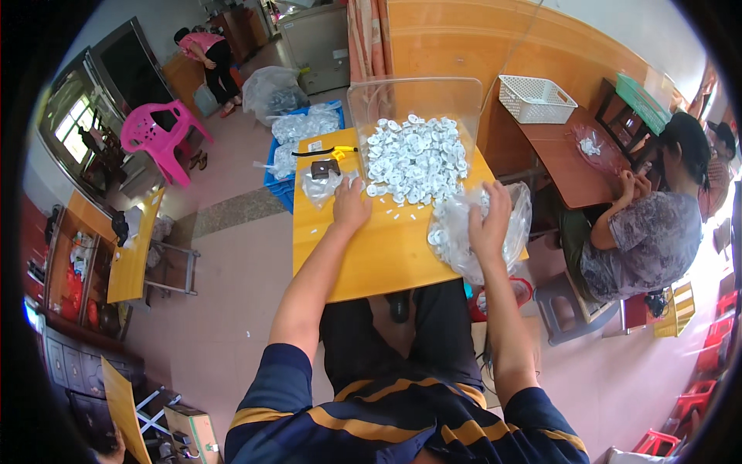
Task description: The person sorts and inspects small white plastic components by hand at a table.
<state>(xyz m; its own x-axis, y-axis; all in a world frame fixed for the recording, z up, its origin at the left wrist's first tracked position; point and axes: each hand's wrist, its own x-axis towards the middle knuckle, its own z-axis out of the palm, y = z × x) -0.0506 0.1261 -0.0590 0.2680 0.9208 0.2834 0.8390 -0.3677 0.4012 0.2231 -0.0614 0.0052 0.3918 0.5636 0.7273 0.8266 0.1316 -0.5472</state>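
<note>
- Clear plastic bag (pixel 456 232) of small white round parts sits on the right front corner of the yellow table (pixel 363 255), partly overhanging the table's right edge.
- My right hand (pixel 490 220) is on the bag, fingers curled over its top and gripping the film; the hand is closed on the bag, not spread.
- My left hand (pixel 350 207) lies flat on the table, fingers loosely spread, tips near a few loose white parts (pixel 379 188). It holds nothing that I can see.
- Key relation: the bag is directly under the right hand and well to the right of the left hand. Its mouth seems to face away from me, toward the heap, though I cannot tell this for certain. Right hand is plainly the nearer one.
- The heap of white parts (pixel 417 155) is spread just beyond both hands, at the table's far middle, backed by a clear plastic bin (pixel 413 97) lying open toward me.
- Far left of the table: a smaller clear bag (pixel 321 185), a small dark block (pixel 325 168), and a black-and-yellow tool (pixel 328 151).
- Surface: smooth yellow top, small, set right before my knees.
- Room: tiled floor; blue crate (pixel 290 166) with more bagged parts beyond the table; pink plastic chair (pixel 158 135) far left; white basket (pixel 535 99) on a brown table to the right, where a seated person (pixel 641 232) works with their own hands.
</note>
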